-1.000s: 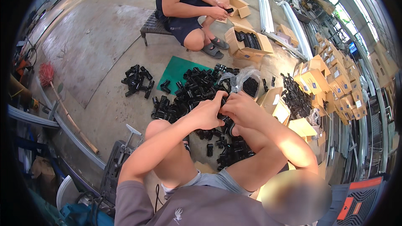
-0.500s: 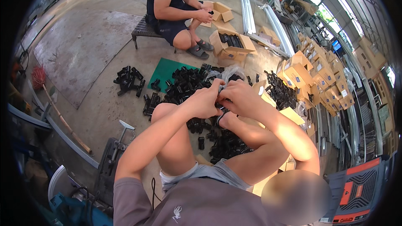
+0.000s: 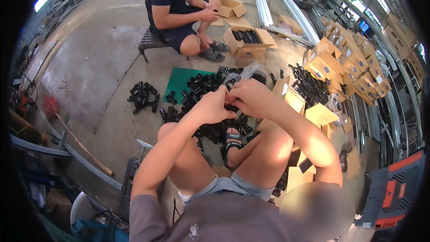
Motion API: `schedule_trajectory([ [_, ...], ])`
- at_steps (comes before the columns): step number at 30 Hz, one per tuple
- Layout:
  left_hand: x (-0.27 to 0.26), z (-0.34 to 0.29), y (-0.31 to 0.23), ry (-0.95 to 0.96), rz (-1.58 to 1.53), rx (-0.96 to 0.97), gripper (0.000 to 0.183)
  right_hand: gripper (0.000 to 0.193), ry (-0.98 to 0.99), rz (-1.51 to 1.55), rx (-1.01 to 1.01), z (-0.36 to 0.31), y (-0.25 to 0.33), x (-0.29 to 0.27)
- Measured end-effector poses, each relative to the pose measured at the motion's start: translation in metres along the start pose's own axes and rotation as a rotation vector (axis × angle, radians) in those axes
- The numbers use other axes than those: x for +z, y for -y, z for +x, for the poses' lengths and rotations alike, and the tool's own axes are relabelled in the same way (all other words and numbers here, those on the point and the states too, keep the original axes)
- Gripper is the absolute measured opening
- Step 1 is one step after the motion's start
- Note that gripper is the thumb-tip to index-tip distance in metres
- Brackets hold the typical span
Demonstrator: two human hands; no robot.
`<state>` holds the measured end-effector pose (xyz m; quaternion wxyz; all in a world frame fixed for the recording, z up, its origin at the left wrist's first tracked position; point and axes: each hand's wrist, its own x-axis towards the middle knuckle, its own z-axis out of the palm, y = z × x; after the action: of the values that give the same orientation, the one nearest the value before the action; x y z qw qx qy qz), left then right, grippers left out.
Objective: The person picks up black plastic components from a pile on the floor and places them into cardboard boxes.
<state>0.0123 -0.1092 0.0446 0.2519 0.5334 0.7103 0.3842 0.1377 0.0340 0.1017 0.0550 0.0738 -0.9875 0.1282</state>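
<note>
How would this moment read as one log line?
left hand: beside right hand, both above black parts | grip: unclear | green sheet: partly under parts | co-worker: seated

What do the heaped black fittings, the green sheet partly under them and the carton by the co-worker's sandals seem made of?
Black fittings: plastic or coated metal, glossy with bright highlights; the look leaves that open.
Green sheet: probably plastic or rubber, smooth, judging by its flat, even colour.
Carton: cardboard, matte brown, with thin folded-out flaps.

Grey concrete floor [image 3: 123,130] bears glossy black tubular fittings [image 3: 143,96]; a flat green sheet [image 3: 178,79], partly under them; an open brown cardboard box [image 3: 251,53].
</note>
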Motion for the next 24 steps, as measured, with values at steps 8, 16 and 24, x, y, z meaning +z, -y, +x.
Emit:
schedule_trajectory([
  [8, -0.042, 0.026, 0.019, -0.14, -0.056, -0.076, 0.05, 0.018, -0.43, 0.354, 0.181, 0.045, -0.05, 0.004],
  [16, -0.076, 0.047, 0.067, -0.223, -0.475, -0.178, 0.04, 0.031, -0.224, 1.263, 0.434, 0.106, -0.089, 0.052],
  [24, -0.081, 0.067, 0.098, -0.177, -0.594, -0.175, 0.036, 0.034, -0.268, 1.4, 0.449, 0.125, -0.112, 0.068],
])
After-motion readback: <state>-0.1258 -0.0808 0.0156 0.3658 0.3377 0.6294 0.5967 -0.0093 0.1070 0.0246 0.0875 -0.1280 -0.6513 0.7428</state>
